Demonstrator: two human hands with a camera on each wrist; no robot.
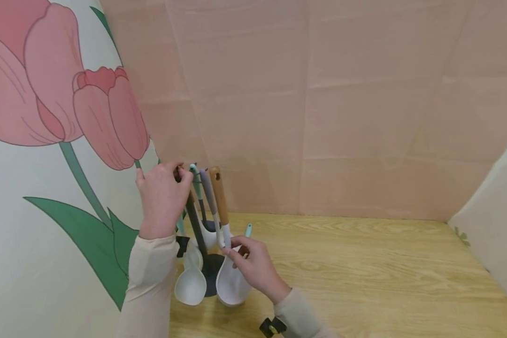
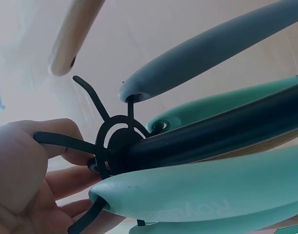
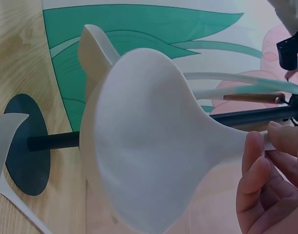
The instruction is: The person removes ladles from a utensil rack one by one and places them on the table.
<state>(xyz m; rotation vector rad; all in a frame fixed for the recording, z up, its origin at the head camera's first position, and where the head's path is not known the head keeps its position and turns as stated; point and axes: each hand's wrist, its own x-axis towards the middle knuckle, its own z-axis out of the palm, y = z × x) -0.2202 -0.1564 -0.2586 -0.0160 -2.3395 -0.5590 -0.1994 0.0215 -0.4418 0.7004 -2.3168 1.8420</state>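
A person's left hand (image 1: 162, 199) grips the black hooked crown (image 2: 123, 140) of a utensil rack (image 1: 197, 225), while the right hand (image 1: 255, 263) pinches the slim neck of a broad white spoon (image 1: 231, 285), its smooth head hanging beside the pole and its wood-toned handle (image 1: 219, 195) apart from the curved hooks. A rounded mint handle (image 2: 197, 187) and a matte grey-blue handle (image 2: 207, 58) hang by their end holes; a pale, round-bowled ladle (image 1: 190, 287) hangs left of the pole. The rack's flat disc base (image 3: 32, 168) stands on a wood-grain tabletop (image 1: 363, 281), near a panel of printed pink tulips (image 1: 110, 117).
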